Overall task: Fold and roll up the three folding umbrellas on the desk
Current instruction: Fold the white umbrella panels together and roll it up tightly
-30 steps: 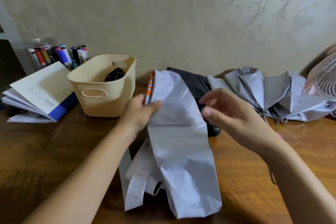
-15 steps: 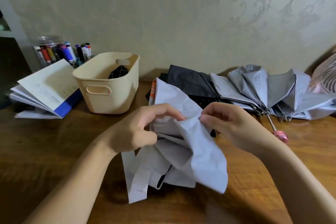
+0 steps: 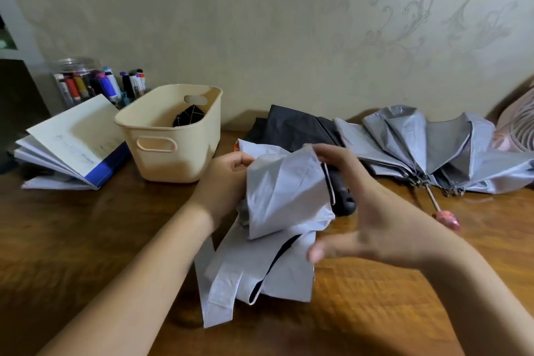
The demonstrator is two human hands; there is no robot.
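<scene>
A light grey folding umbrella (image 3: 283, 188) lies bunched on the wooden desk (image 3: 86, 240) in front of me, its strap and loose panels trailing toward me. My left hand (image 3: 225, 182) grips its cloth on the left side. From the right, my right hand (image 3: 375, 211) curves round the bundle, fingertips on the top fold and thumb spread low. A black umbrella (image 3: 289, 127) lies behind, its dark handle (image 3: 342, 199) showing by my right palm. To the right, a silver umbrella (image 3: 419, 147) with a pink handle (image 3: 448, 218) is spread half open.
A cream plastic basket (image 3: 173, 153) with a dark item inside stands at back left. An open book (image 3: 72, 139) and a jar of markers (image 3: 81, 81) sit further left. A pink fan (image 3: 517, 124) is at the right edge, and the wall runs close behind.
The long flat grey panel held up a second ago has been gathered and folded over into a bunched bundle. My right hand has spread wider round it.
</scene>
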